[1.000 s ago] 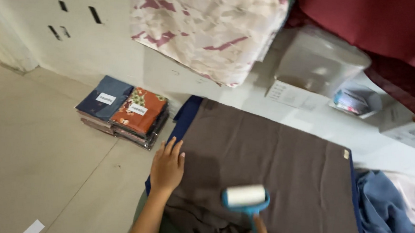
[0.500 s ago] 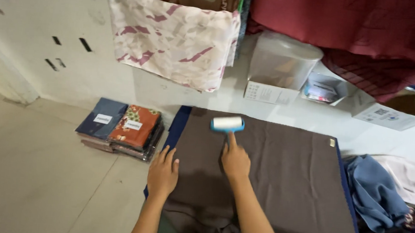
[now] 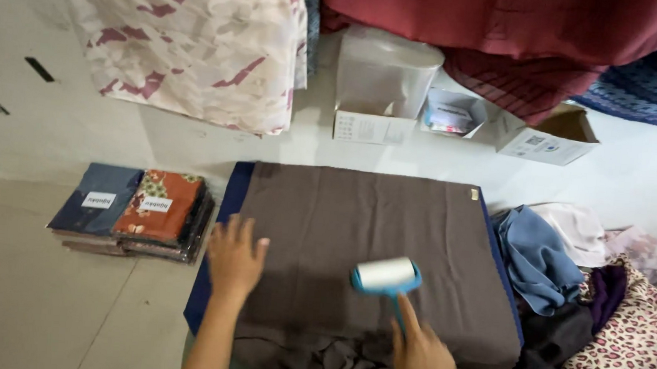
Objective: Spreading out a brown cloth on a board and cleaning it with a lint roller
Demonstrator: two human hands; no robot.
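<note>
Right now my right hand (image 3: 422, 361) is clamped on the blue handle of a lint roller (image 3: 387, 277); my index finger lies straight along the handle, the other fingers wrapped around it; the white roll sits just ahead of my fingertips, resting on the brown cloth (image 3: 371, 234). My left hand (image 3: 235, 259) is open, fingers spread, pressed flat on the cloth's left part, holding nothing; it lies level with the roller and to its left, a stretch of bare cloth between them. The cloth is spread smooth over a blue board (image 3: 229, 201), whose edge shows just left of my left hand and again along the far right side; nearer to me than both hands the cloth bunches into loose folds.

Left of my left hand, off the board, a stack of packed fabrics (image 3: 138, 210) lies on the floor, a dark blue pack beside an orange patterned one. Right of my right hand sits a heap of clothes (image 3: 568, 278): blue, pale pink, purple, and a leopard-print piece nearest the corner. Ahead of the roller, beyond the cloth's far edge, a white box (image 3: 371, 126) stands by the wall, with two open cartons (image 3: 547, 138) to its right; a pink-and-white sheet (image 3: 192, 44) hangs up to the left, red fabric (image 3: 524, 29) to the right.
</note>
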